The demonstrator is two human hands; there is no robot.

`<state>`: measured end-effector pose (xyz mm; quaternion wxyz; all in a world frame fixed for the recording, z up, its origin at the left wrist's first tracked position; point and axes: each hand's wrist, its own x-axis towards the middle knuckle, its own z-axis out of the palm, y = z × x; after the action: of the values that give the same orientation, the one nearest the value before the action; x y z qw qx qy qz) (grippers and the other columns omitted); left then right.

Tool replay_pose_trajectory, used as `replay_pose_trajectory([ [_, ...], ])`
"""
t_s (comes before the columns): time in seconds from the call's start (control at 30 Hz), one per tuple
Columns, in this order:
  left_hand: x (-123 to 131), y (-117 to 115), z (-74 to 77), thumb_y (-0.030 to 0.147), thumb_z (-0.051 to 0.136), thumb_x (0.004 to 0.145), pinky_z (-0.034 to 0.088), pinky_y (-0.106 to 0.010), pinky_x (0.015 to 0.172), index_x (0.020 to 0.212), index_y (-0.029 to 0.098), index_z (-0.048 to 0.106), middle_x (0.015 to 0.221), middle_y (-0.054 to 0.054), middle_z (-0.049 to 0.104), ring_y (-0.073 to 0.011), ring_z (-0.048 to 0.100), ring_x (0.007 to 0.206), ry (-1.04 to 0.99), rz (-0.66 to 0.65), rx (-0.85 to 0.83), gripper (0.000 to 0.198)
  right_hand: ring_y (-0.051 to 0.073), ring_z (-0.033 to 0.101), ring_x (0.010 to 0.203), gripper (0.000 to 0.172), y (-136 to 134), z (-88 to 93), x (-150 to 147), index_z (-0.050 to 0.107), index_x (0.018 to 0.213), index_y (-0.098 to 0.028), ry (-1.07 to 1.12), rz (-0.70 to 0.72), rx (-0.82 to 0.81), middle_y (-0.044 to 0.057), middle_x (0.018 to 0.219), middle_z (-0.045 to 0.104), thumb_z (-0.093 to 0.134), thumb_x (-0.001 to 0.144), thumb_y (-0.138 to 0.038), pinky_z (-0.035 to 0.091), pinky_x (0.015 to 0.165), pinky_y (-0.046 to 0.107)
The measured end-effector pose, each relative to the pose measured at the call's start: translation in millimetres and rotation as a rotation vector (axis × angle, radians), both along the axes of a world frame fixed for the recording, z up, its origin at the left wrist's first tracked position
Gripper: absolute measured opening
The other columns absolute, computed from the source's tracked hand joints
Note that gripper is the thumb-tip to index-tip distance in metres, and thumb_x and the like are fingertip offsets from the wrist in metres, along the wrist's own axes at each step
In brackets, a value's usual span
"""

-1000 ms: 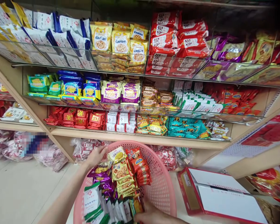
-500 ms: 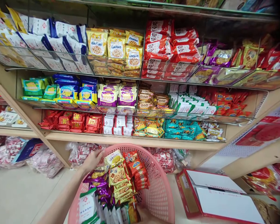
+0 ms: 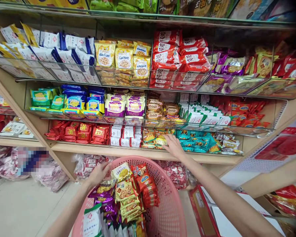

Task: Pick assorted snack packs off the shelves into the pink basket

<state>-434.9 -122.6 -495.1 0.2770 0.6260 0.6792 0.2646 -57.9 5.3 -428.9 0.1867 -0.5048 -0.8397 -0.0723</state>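
My left hand (image 3: 98,172) is closed round the left rim of a pink plastic basket (image 3: 167,194). Inside the basket lie gold snack packets (image 3: 128,194), purple packets (image 3: 108,205), red-orange packets (image 3: 149,187) and white-and-green packets (image 3: 92,220). My right hand (image 3: 175,146) reaches to the bottom shelf with its fingers stretched out. Its fingertips are at the small yellow-and-orange packets (image 3: 153,138), beside the teal packets (image 3: 197,141). I see nothing held in it.
Glass-fronted shelves (image 3: 128,85) hold rows of packaged biscuits, among them yellow cookie packets (image 3: 123,59) and red packets (image 3: 85,131). Below the shelf are filled plastic bags (image 3: 88,166). A red-and-white box (image 3: 204,210) stands at the right, partly behind my right forearm.
My right hand has moved from inside the basket up to the bottom shelf. My left hand stays on the basket rim. The view has tilted slightly upward.
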Motion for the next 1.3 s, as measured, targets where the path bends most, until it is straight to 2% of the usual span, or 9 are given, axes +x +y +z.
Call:
replay_pose_trajectory([
  [0.2, 0.4, -0.9, 1.2, 0.050, 0.036, 0.081, 0.043, -0.032, 0.080, 0.101, 0.015, 0.064, 0.093, -0.007, 0.070, -0.0248, 0.062, 0.088, 0.003, -0.020, 0.018, 0.048, 0.026, 0.044, 0.105, 0.045, 15.4, -20.5, -3.4, 0.038, 0.127, -0.017, -0.078, 0.050, -0.007, 0.011, 0.119, 0.050, 0.045, 0.083, -0.026, 0.035, 0.083, 0.037],
  [0.43, 2.1, -0.6, 2.7, 0.054, 0.036, 0.080, 0.043, -0.033, 0.083, 0.096, 0.016, 0.064, 0.090, -0.007, 0.070, -0.0254, 0.061, 0.091, -0.003, -0.006, 0.008, 0.049, 0.025, 0.045, 0.105, 0.041, 14.7, -15.4, 0.2, 0.041, 0.125, -0.019, 0.011, 0.088, -0.027, 0.011, 0.117, 0.053, 0.041, 0.085, -0.028, 0.034, 0.086, 0.037],
  [0.53, 2.5, -0.6, 3.8, 0.055, 0.037, 0.079, 0.042, -0.033, 0.087, 0.100, 0.015, 0.063, 0.099, -0.009, 0.068, -0.0261, 0.060, 0.097, -0.008, 0.006, -0.005, 0.051, 0.026, 0.046, 0.105, 0.042, 6.1, -9.6, 2.9, 0.041, 0.126, -0.021, 0.136, 0.095, -0.034, 0.010, 0.116, 0.054, 0.042, 0.085, -0.031, 0.034, 0.088, 0.040],
  [0.6, 2.7, -0.4, 4.1, 0.054, 0.038, 0.079, 0.042, -0.032, 0.085, 0.099, 0.015, 0.064, 0.100, -0.009, 0.068, -0.0257, 0.060, 0.096, -0.006, 0.007, -0.004, 0.051, 0.027, 0.046, 0.107, 0.043, -5.4, -6.7, 3.3, 0.043, 0.124, -0.022, 0.339, 0.082, -0.071, 0.010, 0.117, 0.054, 0.047, 0.083, -0.036, 0.034, 0.090, 0.042],
  [0.7, 3.0, 0.7, 3.5, 0.052, 0.038, 0.080, 0.044, -0.033, 0.081, 0.098, 0.015, 0.065, 0.098, -0.009, 0.069, -0.0251, 0.062, 0.090, 0.007, 0.005, 0.005, 0.049, 0.024, 0.050, 0.106, 0.047, -32.4, -3.7, -0.2, 0.046, 0.118, -0.022, 0.882, 0.057, -0.288, 0.009, 0.116, 0.056, 0.056, 0.077, -0.043, 0.038, 0.091, 0.041],
  [0.8, 3.7, 2.2, 2.6, 0.052, 0.037, 0.080, 0.044, -0.033, 0.080, 0.096, 0.016, 0.066, 0.093, -0.008, 0.070, -0.0246, 0.062, 0.087, 0.019, -0.003, 0.005, 0.049, 0.019, 0.056, 0.099, 0.041, -64.9, 0.5, -8.1, 0.048, 0.113, -0.023, 1.373, 0.136, -0.759, 0.006, 0.114, 0.058, 0.053, 0.079, -0.046, 0.045, 0.084, 0.037],
  [0.87, 5.0, 2.5, 3.2, 0.053, 0.037, 0.080, 0.044, -0.033, 0.080, 0.096, 0.017, 0.065, 0.091, -0.007, 0.070, -0.0245, 0.062, 0.087, 0.015, -0.002, -0.001, 0.049, 0.018, 0.058, 0.098, 0.038, -83.3, 4.6, -14.6, 0.049, 0.113, -0.023, 1.526, 0.225, -1.049, 0.006, 0.114, 0.059, 0.048, 0.082, -0.045, 0.047, 0.083, 0.036],
  [1.03, 10.5, -0.8, 10.6, 0.053, 0.036, 0.080, 0.047, -0.033, 0.076, 0.099, 0.016, 0.064, 0.089, -0.007, 0.070, -0.0246, 0.062, 0.085, -0.065, 0.003, -0.051, 0.050, 0.016, 0.059, 0.101, 0.040, -106.6, 13.0, -30.6, 0.047, 0.118, -0.018, 1.639, 0.279, -1.394, 0.009, 0.112, 0.061, 0.043, 0.087, -0.041, 0.044, 0.091, 0.035],
  [1.3, 8.4, -0.3, 8.9, 0.056, 0.035, 0.079, 0.044, -0.034, 0.081, 0.097, 0.015, 0.064, 0.089, -0.008, 0.069, -0.0256, 0.061, 0.086, 0.001, 0.000, -0.019, 0.053, 0.013, 0.062, 0.087, 0.034, -140.3, 6.6, -47.2, 0.056, 0.104, -0.019, 1.401, 0.221, -1.517, 0.004, 0.097, 0.065, 0.061, 0.077, -0.038, 0.048, 0.076, 0.026],
])
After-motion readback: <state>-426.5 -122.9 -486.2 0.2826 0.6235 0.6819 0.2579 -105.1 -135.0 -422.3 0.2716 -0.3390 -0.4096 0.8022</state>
